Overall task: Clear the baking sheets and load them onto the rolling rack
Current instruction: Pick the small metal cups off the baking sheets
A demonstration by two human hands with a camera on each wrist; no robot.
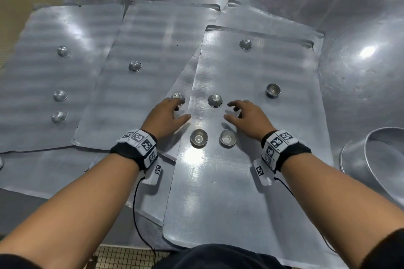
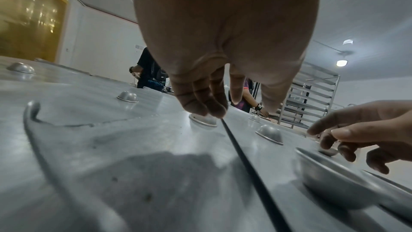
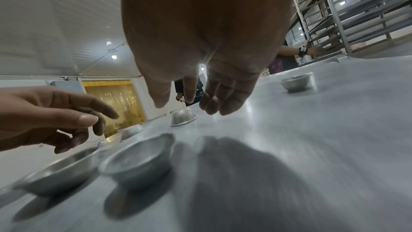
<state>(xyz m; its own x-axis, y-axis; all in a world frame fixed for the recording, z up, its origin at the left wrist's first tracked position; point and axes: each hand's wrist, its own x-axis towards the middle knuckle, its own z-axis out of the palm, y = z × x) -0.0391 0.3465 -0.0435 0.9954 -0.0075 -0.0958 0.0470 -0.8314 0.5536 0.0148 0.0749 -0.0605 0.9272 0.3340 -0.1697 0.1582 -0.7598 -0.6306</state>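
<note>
Several flat metal baking sheets overlap on the steel table; the top sheet (image 1: 251,170) lies in front of me, others (image 1: 150,35) to the left. Small metal cups dot them. My left hand (image 1: 175,109) reaches forward, its fingertips (image 2: 207,108) touching an upturned cup (image 1: 177,95) at the sheet's left edge, thumb spread aside. My right hand (image 1: 232,111) hovers with loosely bent fingers beside another upturned cup (image 1: 215,100) and holds nothing. Two upright cups (image 1: 199,137) (image 1: 227,137) sit between my wrists. The rolling rack (image 3: 356,15) stands beyond the table.
More cups sit at the far right (image 1: 273,90), at the back (image 1: 245,43) and on the left sheets (image 1: 60,95). A large metal bowl (image 1: 384,159) rests at the table's right edge. People (image 2: 147,71) work behind the table, one by the rack (image 3: 289,55).
</note>
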